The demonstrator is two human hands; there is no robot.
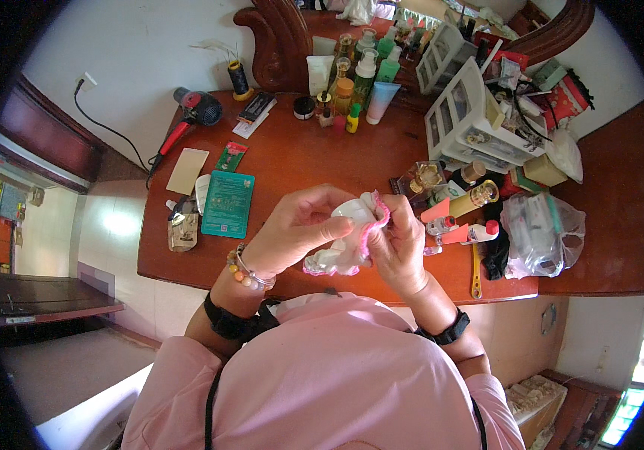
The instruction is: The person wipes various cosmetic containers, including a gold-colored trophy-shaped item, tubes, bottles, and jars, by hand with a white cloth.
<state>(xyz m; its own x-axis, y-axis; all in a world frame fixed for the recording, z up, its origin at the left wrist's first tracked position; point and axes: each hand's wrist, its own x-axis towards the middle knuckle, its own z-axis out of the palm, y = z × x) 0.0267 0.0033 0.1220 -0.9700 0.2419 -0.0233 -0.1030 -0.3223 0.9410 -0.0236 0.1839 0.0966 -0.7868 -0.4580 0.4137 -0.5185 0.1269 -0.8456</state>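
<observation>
Above the front edge of a red-brown wooden dressing table [299, 152], both my hands hold a small white cloth piece [347, 250] with a pink ruffled edge. My left hand [305, 225] pinches a smooth white rounded part [354, 211] at its upper side between thumb and fingers. On the other side, my right hand [399, 244] grips the pink edge, its fingers curled. One end of the cloth hangs loose below my left thumb. Whether the white rounded part is separate from the cloth, I cannot tell.
A teal packet [227, 204] and a hair dryer [192, 112] lie on the left. Bottles and tubes [365, 76] stand at the back below a mirror. On the right are a white drawer unit [457, 112], perfume bottles, a clear plastic bag [544, 233] and a yellow-handled tool [476, 275].
</observation>
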